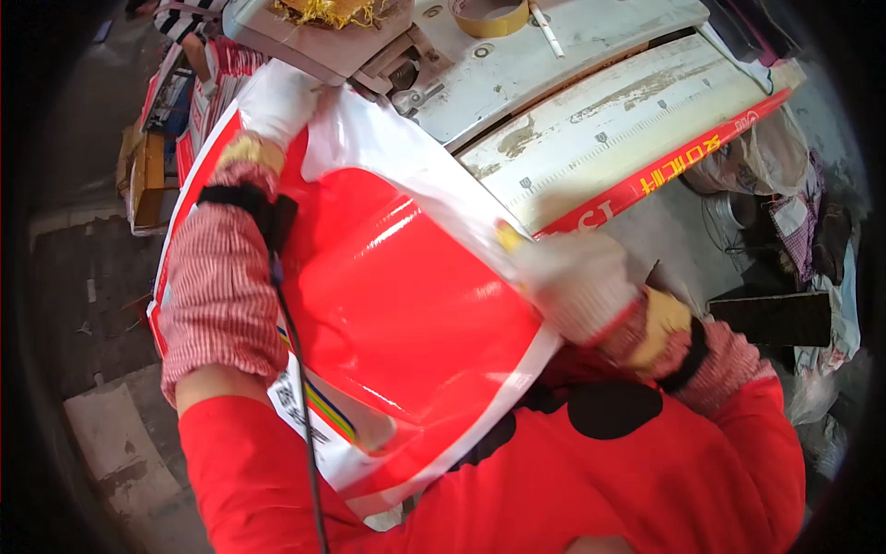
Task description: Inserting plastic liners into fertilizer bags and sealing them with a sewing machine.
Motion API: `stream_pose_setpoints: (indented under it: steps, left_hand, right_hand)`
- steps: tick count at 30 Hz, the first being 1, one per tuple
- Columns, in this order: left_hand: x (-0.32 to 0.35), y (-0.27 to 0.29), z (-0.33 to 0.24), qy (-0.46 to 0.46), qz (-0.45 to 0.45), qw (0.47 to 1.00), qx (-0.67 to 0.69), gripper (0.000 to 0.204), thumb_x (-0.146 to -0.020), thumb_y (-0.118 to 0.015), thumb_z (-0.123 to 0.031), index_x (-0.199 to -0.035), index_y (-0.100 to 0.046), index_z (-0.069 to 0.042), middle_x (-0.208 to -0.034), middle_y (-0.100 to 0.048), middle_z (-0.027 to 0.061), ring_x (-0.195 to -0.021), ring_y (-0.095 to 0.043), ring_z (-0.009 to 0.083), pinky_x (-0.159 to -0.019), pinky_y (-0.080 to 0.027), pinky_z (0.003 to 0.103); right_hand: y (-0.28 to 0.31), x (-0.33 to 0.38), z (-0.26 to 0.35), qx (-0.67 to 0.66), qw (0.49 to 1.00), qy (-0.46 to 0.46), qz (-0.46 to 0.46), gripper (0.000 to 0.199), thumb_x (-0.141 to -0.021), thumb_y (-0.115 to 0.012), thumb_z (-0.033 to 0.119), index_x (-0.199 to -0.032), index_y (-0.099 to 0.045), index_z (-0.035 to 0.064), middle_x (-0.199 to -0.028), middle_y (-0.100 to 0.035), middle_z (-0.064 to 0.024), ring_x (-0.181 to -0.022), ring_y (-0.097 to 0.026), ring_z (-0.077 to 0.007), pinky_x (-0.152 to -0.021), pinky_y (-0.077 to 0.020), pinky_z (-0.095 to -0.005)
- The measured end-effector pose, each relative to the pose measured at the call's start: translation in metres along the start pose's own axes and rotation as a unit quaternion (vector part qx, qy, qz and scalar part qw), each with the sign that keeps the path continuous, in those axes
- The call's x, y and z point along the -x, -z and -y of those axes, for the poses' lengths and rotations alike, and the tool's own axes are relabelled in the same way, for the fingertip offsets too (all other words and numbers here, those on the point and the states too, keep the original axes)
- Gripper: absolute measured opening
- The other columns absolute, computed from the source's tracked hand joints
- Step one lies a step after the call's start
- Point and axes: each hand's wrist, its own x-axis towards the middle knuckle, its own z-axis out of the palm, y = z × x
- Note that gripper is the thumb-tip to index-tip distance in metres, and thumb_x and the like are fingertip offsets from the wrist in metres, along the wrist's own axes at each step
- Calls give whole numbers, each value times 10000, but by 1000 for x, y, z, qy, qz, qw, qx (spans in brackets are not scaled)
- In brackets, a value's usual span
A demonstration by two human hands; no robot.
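Note:
A large glossy red-and-white printed plastic sheet (397, 286), like a sack panel, spreads across my lap and up to a sewing machine (406, 69). My left hand (281, 103), in a white glove, grips its far-left edge beside the machine's presser foot. At the sheet's right edge, my right hand (577, 282), also gloved, is closed on the white border near the front of the worktable. Motion blurs the right glove, and its fingers are partly smeared. The sheet's white margin runs from the machine toward my right hand.
A roll of tape (489, 15) and a thin white stick (548, 32) lie on the machine bed. A scale-marked board (628, 115) has red printed wrapping along its front. Stacked red-and-white sheets (208, 92) and another person's arm (197, 57) are at far left. Plastic bags (771, 152) hang right.

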Motion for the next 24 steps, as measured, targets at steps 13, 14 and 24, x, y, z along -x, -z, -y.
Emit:
stream_pose_setpoints:
  steps: [13,14,24]
  left_hand:
    - [-5,162,-21,-73,209,963,-157,155,-703,-550,-102,-839,-624,-92,-784,-608,146,-781,-577,339,-689,-468,412]
    - [3,186,-51,-133,208,965,-87,111,-686,-562,-101,-779,-608,-63,-723,-591,156,-722,-570,341,-649,-461,417]
    - [3,207,-187,-275,603,651,371,284,-691,-643,-121,-956,-575,-46,-747,-600,51,-676,-584,173,-575,-459,267]
  right_hand:
    - [-33,-202,-3,41,958,195,208,170,-700,-539,132,-752,-660,25,-724,-630,-173,-654,-613,-328,-566,-487,-397]
    - [-17,-203,-9,56,941,275,189,208,-705,-553,162,-814,-663,23,-796,-640,-159,-721,-614,-318,-631,-489,-385]
    - [-20,-223,-33,-165,900,321,244,232,-693,-576,203,-844,-583,26,-779,-611,-144,-656,-529,-323,-593,-418,-388]
